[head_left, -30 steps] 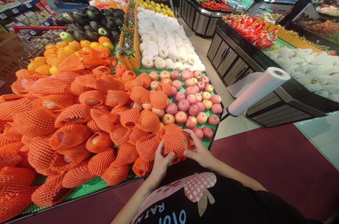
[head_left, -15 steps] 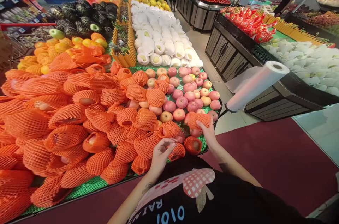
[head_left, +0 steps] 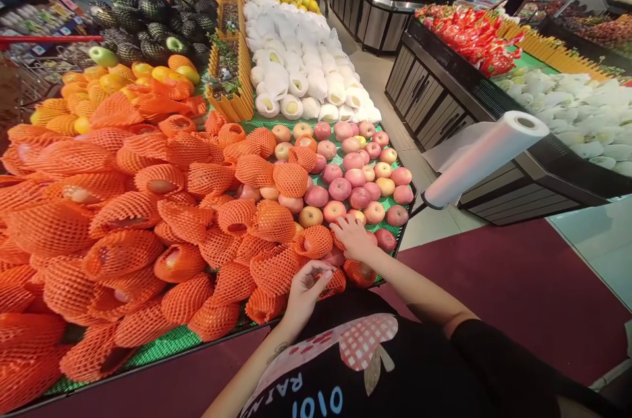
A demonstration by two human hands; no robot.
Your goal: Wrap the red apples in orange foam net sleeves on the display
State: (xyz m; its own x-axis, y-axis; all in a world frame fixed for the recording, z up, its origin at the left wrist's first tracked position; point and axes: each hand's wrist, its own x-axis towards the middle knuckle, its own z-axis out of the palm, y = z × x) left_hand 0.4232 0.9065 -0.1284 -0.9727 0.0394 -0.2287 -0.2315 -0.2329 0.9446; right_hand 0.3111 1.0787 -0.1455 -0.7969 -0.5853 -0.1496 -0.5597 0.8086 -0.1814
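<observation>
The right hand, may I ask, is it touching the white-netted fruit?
No, bare apples lie between the right hand and the white-netted fruit.

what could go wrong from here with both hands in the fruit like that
The right hand is spread low among bare apples, so a careless push might send the red apple near the display's black edge over onto the floor.

The netted fruit by the right forearm could get nudged out at the front corner.

The left hand sits beside the heaped orange-netted pile; a bump might shift loosely stacked pieces.
</observation>
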